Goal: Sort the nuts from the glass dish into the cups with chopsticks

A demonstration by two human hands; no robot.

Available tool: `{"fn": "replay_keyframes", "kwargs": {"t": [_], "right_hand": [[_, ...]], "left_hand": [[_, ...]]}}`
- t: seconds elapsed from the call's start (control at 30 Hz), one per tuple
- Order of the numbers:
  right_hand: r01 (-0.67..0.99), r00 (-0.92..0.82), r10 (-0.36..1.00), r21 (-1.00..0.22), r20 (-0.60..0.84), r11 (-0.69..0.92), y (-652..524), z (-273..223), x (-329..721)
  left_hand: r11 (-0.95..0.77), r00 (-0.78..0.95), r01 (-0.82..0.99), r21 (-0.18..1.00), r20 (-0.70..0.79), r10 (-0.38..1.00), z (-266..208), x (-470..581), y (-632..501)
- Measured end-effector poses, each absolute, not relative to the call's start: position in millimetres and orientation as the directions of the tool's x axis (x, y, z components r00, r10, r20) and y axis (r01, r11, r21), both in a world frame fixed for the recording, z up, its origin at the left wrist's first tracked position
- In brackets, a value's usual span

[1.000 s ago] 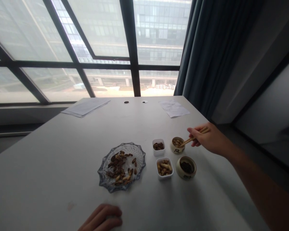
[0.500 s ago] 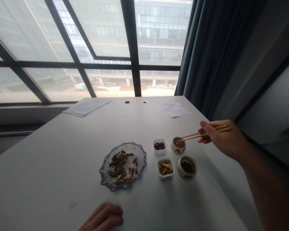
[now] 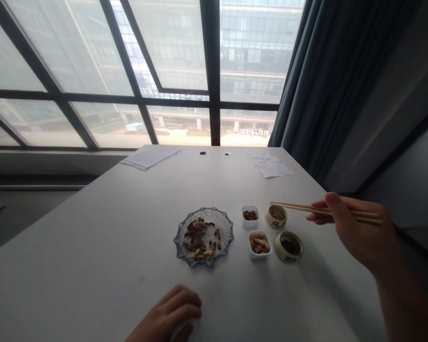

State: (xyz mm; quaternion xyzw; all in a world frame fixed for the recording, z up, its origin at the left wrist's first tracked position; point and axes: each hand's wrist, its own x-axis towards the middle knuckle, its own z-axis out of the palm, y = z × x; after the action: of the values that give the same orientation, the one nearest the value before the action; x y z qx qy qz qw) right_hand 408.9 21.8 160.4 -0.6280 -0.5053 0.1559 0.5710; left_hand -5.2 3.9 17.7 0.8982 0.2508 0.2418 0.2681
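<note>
My right hand (image 3: 356,223) is closed around a pair of wooden chopsticks (image 3: 317,210). Their tips are raised over the rim of the farther small ceramic bowl (image 3: 276,223), with nothing visible between them. Pale brown bits lie inside that bowl. Nearer me, a second ceramic bowl (image 3: 283,256) holds something dark. Left of the bowls stand a square white cup (image 3: 250,223) of dark brown pieces and another white cup (image 3: 259,255) of peanuts in shells. My left hand (image 3: 173,311) rests empty on the table, fingers loosely bent, below a scalloped glass plate (image 3: 226,232) holding mixed seeds and nuts.
The white table (image 3: 110,228) reaches to the window. Paper sheets (image 3: 151,156) lie at its far left and a crumpled sheet (image 3: 270,165) at its far right. Two round cable holes are between them. A dark curtain (image 3: 321,95) hangs behind the right edge.
The chopsticks have lifted from inside the farther bowl to above its rim, as my right hand drew back. The whole view has shifted, so the tabletop appears farther right. My left hand stays on the table.
</note>
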Motion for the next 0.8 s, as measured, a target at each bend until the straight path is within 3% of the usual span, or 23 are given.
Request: {"fn": "replay_keyframes", "kwargs": {"t": [0.2, 0.43, 0.6, 0.8], "right_hand": [[0.425, 0.32, 0.859, -0.871, 0.4, 0.247, 8.9, 154.1, 377.7], [0.477, 0.011, 0.945, -0.833, 0.326, 0.282, 43.6, 117.3, 354.7], [0.54, 0.037, 0.945, -0.802, 0.325, 0.255, 45.6, 115.3, 351.1], [0.608, -0.051, 0.943, -0.738, 0.33, 0.291, 52.7, 115.5, 347.9]], "left_hand": [[-0.681, 0.739, 0.361, 0.638, 0.25, 0.626, 21.3, -3.3, -5.2], [-0.665, 0.738, 0.355, 0.657, 0.239, 0.631, 10.2, -7.7, -4.8], [-0.661, 0.733, 0.338, 0.67, 0.253, 0.632, 11.1, -6.8, -4.3], [-0.67, 0.722, 0.32, 0.67, 0.286, 0.631, 13.4, -5.2, -4.1]]}}
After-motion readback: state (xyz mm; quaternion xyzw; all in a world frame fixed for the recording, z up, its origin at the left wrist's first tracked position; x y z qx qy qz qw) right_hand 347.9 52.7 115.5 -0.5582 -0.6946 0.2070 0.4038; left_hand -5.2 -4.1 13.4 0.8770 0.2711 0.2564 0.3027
